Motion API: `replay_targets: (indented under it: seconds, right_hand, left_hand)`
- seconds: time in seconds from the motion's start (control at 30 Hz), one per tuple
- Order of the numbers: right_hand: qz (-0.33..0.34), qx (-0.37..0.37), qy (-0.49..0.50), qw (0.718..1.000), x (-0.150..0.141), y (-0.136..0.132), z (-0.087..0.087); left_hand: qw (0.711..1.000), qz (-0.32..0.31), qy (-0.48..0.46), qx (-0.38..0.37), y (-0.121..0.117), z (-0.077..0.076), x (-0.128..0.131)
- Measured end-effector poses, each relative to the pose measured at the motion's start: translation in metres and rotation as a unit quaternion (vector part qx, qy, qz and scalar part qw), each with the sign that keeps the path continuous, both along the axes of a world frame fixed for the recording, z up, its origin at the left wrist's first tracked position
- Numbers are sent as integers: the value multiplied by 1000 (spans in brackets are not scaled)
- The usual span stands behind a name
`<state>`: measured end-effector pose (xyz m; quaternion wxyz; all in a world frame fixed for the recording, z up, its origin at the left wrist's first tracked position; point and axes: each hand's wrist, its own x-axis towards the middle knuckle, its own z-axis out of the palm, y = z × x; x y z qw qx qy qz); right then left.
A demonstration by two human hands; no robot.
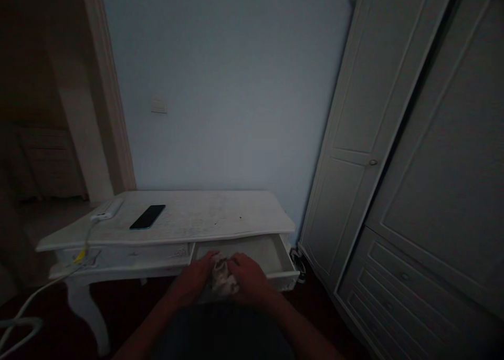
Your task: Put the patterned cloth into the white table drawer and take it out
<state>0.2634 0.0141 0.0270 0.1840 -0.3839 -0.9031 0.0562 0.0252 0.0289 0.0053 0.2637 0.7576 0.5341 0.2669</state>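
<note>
Both hands meet low in the middle of the view, in front of a pulled-out drawer point(271, 255). Between them is a crumpled, pale cloth point(223, 280) with darker patches. My left hand point(199, 278) grips it from the left with curled fingers. From the other side my right hand point(250, 278) closes on the same cloth. The cloth hangs at the drawer's front edge, and part of it is covered by the fingers. The inside of the drawer that shows is pale.
A worn white table point(205, 213) holds the drawer. On its left lie a dark phone point(148, 216) and a white power strip point(108, 210) with a cable point(43, 286). A white wardrobe point(350, 139) stands at right. Shoes point(298, 265) sit on the floor beside the table.
</note>
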Motion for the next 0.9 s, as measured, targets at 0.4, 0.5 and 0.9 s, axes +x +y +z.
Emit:
replay_targets:
  seconds: [0.4, 0.5, 0.9]
  right_hand:
    - [-161, -57, 43, 984, 124, 7, 9]
    - [-131, -58, 18, 989, 72, 5, 11]
    - [-36, -83, 62, 994, 1, 4, 2]
  left_hand:
    - [949, -156, 269, -52, 10, 6, 15]
    - [958, -136, 248, -39, 14, 3, 16]
    - [988, -26, 116, 94, 29, -30, 2]
